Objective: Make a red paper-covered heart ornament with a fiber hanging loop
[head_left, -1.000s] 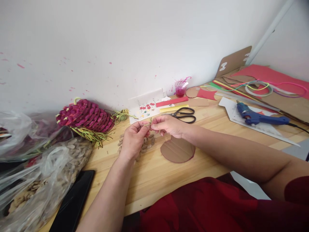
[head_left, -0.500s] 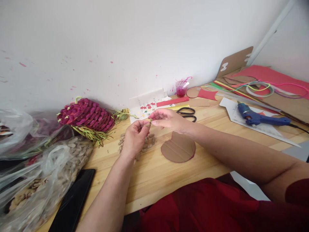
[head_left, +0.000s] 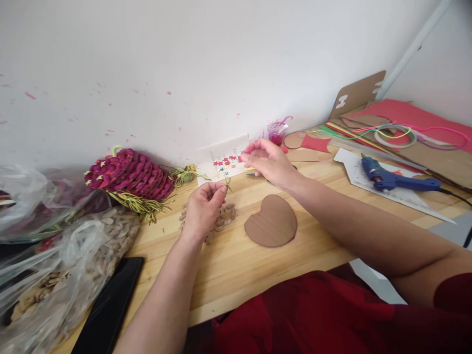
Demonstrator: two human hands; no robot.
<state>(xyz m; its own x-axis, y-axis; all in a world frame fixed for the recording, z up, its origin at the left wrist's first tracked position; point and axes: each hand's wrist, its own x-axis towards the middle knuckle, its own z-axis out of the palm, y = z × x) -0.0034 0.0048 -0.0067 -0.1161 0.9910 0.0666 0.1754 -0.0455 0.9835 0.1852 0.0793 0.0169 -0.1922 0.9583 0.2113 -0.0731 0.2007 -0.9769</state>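
Between its thumb and index finger my left hand (head_left: 204, 206) pinches a short, looped piece of green yarn (head_left: 228, 183), whose end sticks up past the fingertips. My right hand (head_left: 269, 162) is raised to the right of it, fingers loosely curled and slightly apart, with nothing visible in them. Beneath the right hand, black-handled scissors (head_left: 272, 182) are mostly covered. A heart-shaped piece of brown cardboard (head_left: 272, 223) lies flat on the wooden table (head_left: 228, 280). Beside my left hand are several pistachio shells (head_left: 225, 216), partly hidden by it.
To the left stand a magenta shell-covered craft piece (head_left: 129, 172) with yellow-green yarn strands and a plastic bag (head_left: 84, 250) of shells. Star stickers (head_left: 225, 161) lie by the wall, near a cup (head_left: 277, 132) of magenta paint. On the right rests a blue glue gun (head_left: 398, 181).
My right hand has let go of the green yarn and moved up and right, over the scissors. My left hand keeps its pinch on the yarn. More of the cardboard heart now shows.
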